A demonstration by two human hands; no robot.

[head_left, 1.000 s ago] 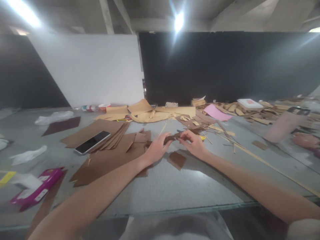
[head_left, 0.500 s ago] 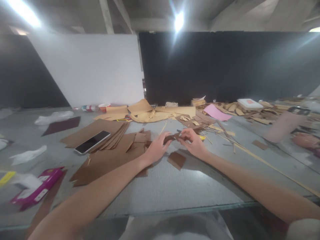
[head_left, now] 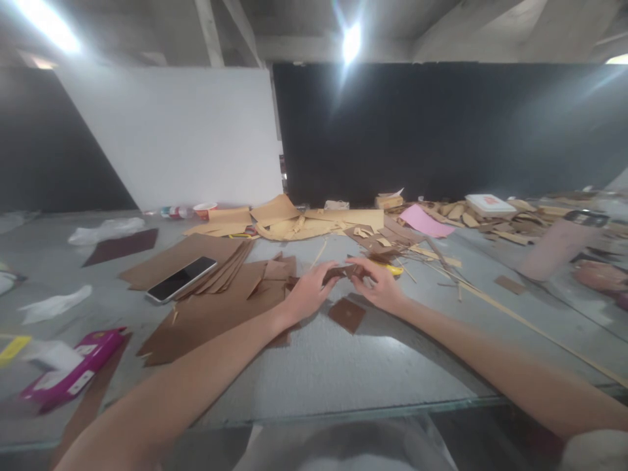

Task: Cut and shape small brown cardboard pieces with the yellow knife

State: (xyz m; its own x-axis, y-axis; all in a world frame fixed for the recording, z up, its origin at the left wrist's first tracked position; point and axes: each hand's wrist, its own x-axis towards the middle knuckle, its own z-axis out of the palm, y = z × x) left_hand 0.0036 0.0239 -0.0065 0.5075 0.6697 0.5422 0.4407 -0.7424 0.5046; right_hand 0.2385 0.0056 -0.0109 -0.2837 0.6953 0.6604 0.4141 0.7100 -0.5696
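Note:
My left hand (head_left: 310, 291) and my right hand (head_left: 377, 286) are close together above the middle of the table, both closed on a small brown piece of cardboard (head_left: 339, 271). Fingertips cover part of that piece. Just below the hands a square brown cardboard piece (head_left: 347, 315) lies flat, with a small mark near its centre. A yellow tool (head_left: 394, 269) shows partly behind my right hand. To the left of my left hand, brown cardboard sheets (head_left: 206, 327) lie in an uneven stack.
A phone (head_left: 181, 279) rests on the cardboard at left, with a purple packet (head_left: 76, 369) nearer the edge. Tan offcuts (head_left: 318, 219) and pink paper (head_left: 426, 220) lie behind. A tumbler (head_left: 557, 247) stands at right, and a long thin strip (head_left: 530, 317) crosses the right side.
My right fingers have shifted slightly on the small cardboard piece, and a dark slim item that showed at their tips is less visible. A small mark now shows on the square.

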